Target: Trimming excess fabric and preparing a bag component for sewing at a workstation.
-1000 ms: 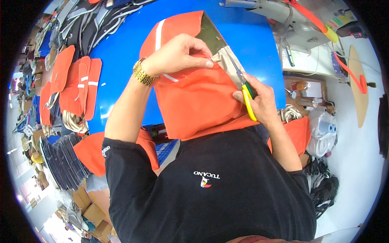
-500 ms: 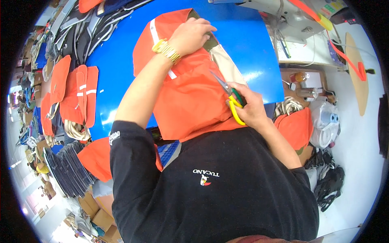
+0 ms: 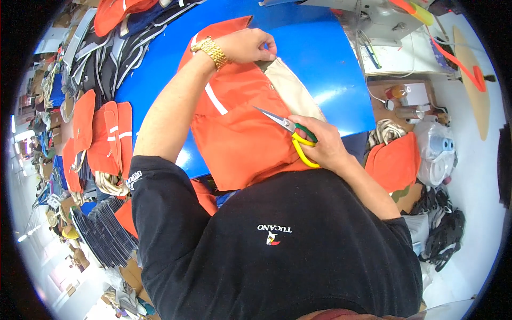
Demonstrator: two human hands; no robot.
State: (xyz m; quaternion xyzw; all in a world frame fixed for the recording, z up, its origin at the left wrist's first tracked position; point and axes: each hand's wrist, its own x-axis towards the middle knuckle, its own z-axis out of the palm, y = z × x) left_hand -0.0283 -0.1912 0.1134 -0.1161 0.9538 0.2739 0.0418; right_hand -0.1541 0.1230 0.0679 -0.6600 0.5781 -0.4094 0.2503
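Observation:
An orange fabric piece (image 3: 234, 144) with a white stripe lies across the blue table and reaches to my body. Along its right side shows a beige lining (image 3: 296, 90). My left hand (image 3: 250, 47), below a gold watch, is closed in a pinch at the piece's far right edge, by a dark olive patch. Scissors (image 3: 285, 125) with yellow and green handles are gripped in my right hand (image 3: 322, 143). Their blades point to the far left, over the orange fabric, and look nearly together.
Orange pieces (image 3: 109, 138) and black ones with grey edging (image 3: 98, 66) are piled at the left. To the right stand a machine (image 3: 392, 24), more orange pieces (image 3: 393, 162) and a plastic-wrapped bundle (image 3: 436, 152). A dark stack (image 3: 106, 232) sits at lower left.
My left hand has curled from loosely spread fingers into a pinch at the fabric's edge. The fabric's far part has been folded over, showing more beige. The scissors have shifted slightly left.

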